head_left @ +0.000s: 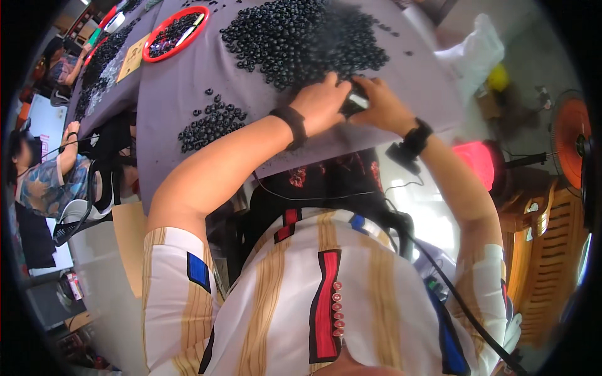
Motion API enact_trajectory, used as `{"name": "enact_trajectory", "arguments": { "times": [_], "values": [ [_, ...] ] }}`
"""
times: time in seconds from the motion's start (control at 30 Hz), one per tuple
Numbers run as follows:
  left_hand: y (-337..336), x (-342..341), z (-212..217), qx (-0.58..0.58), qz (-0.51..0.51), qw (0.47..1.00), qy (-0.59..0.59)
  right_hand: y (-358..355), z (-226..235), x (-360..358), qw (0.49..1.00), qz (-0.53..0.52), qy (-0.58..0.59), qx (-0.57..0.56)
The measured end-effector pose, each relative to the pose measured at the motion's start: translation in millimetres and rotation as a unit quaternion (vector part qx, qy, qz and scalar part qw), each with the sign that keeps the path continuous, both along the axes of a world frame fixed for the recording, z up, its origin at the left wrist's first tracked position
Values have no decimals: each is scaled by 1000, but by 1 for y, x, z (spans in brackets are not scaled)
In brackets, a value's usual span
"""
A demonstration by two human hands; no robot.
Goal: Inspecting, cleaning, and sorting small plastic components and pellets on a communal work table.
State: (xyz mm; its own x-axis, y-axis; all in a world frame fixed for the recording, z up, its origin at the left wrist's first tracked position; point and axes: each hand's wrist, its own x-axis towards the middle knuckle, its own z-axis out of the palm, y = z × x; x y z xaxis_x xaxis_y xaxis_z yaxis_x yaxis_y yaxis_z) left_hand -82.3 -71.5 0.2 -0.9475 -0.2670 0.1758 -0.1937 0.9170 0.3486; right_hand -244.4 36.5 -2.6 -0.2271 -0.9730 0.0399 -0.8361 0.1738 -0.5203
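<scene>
A small dark part (355,102), upper centre, is pinched between left hand (323,103) and right hand (382,106), steadied beside the black bead heap (307,37).

Grey cloth covers the worktop (182,94), with a red tray (149,51) at its far end. An orange fan (572,143) and wooden furniture (539,250) stand right; pale floor (110,276), bright light.
</scene>
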Motion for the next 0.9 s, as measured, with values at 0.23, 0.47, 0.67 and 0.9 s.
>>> {"name": "enact_trajectory", "arguments": {
  "times": [0.23,0.47,0.67,0.9],
  "values": [
    [-18,13,-3,-6,35,999,-2,-30,-7,13,1000,-8,-13,-24],
    [-42,32,1,55,36,998,20,-58,-16,18,996,61,-20,-57],
    [-95,50,13,120,86,984,103,-61,18,-5,995,89,-49,-13],
    [-191,69,22,226,256,940,25,-89,47,-45,992,12,-119,49]
  ]
}}
